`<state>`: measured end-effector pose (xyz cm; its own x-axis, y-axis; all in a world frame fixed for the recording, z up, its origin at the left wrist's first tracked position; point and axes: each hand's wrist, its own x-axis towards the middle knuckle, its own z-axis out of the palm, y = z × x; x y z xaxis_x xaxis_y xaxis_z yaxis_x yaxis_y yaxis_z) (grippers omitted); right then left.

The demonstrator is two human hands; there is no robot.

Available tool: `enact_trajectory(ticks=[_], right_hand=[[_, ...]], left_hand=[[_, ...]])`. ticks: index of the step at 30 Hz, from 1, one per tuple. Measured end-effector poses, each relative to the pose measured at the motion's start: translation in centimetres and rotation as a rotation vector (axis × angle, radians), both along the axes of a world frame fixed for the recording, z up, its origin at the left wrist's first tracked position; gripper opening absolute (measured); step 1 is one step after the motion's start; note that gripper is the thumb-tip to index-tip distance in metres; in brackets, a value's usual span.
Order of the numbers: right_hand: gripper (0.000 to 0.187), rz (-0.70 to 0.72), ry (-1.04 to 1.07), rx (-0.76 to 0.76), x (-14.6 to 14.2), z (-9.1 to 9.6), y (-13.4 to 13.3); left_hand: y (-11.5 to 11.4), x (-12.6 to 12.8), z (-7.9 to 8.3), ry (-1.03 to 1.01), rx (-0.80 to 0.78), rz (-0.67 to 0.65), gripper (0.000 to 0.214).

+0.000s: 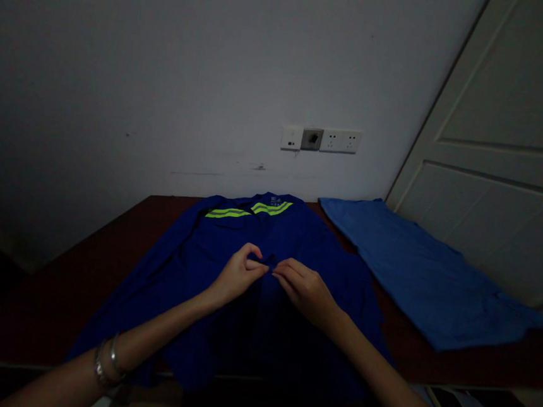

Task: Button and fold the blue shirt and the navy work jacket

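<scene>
A dark blue work jacket with yellow-green reflective strips across the chest lies spread out, its collar toward the wall and its hem over the front edge. Over the middle of its front, my left hand pinches the cloth between thumb and fingers. Close beside it, my right hand pinches the same front edge, fingertips almost meeting the left ones. Whatever small fastening may be between the fingertips is too dark and small to make out. Two bangles circle my left wrist.
The jacket rests on a dark red tabletop against a pale wall. A lighter blue folded garment lies at the right, beside a panelled door. Wall sockets sit above the table. Below the front edge at right are blurred items.
</scene>
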<state>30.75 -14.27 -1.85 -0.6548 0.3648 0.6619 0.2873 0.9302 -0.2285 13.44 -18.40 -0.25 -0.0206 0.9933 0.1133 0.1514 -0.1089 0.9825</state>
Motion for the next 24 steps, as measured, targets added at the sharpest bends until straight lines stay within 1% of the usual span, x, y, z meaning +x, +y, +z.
enact_trajectory(ticks=[6,10,13,16,20,22,24], right_hand=[[0.018,0.017,0.051,-0.054,-0.2,-0.1,0.0],[0.018,0.005,0.059,-0.022,-0.2,-0.1,-0.1],[0.018,-0.023,0.031,0.071,-0.1,-0.3,0.1],[0.02,-0.003,-0.014,0.212,0.1,-0.6,0.4],[0.021,0.034,-0.054,0.386,0.1,-0.7,0.8],[0.021,0.038,-0.074,0.434,0.1,-0.6,0.9],[0.021,0.041,-0.091,0.451,0.0,-0.5,0.8]], left_hand=[[-0.1,0.1,0.2,-0.057,-0.018,0.035,0.035],[0.0,0.0,0.3,-0.107,-0.045,0.071,0.039],[0.1,-0.1,0.3,-0.151,-0.079,0.074,0.04],[0.3,-0.3,0.1,-0.207,-0.122,0.048,0.038],[0.9,-0.9,-0.5,-0.261,-0.252,-0.015,0.031],[1.2,-1.2,-0.7,-0.273,-0.306,-0.055,0.03],[1.5,-1.4,-0.9,-0.261,-0.317,-0.077,0.03]])
